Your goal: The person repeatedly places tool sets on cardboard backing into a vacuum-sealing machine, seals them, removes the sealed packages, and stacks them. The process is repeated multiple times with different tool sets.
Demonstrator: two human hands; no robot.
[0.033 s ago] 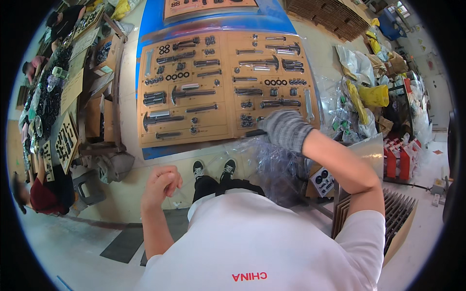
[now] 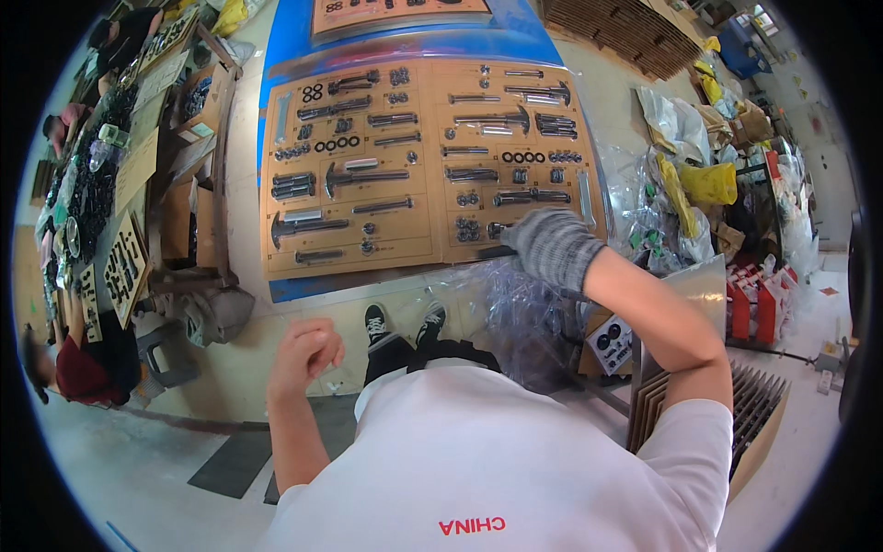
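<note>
My right hand point(image 2: 556, 248), in a grey knit glove, is over the lower right corner of a brown cardboard panel point(image 2: 405, 241). Its fingers are closed at the end of a dark, slim object point(image 2: 497, 251) whose kind I cannot make out. Just beside the fingertips a metal bolt point(image 2: 498, 230) lies on the panel, partly covered by the glove. Several sets of bolts, nuts, black rings and hammer-shaped pieces point(image 2: 370, 176) are laid out there in two halves. Bare and curled, my left hand point(image 2: 310, 352) hangs in front of the table, apart from the panel, with nothing visible in it.
A blue table surface point(image 2: 285, 37) lies under the panel; a second panel point(image 2: 400, 23) is at its far end. Clear plastic film point(image 2: 515, 308) hangs at the front right edge. Cardboard sheets point(image 2: 768, 405) stand at right. People point(image 2: 87, 373) work along the left bench.
My right hand has slid slightly to the right with the dark slim object, uncovering more of the bolt beside it. The left hand stays almost where it was.
</note>
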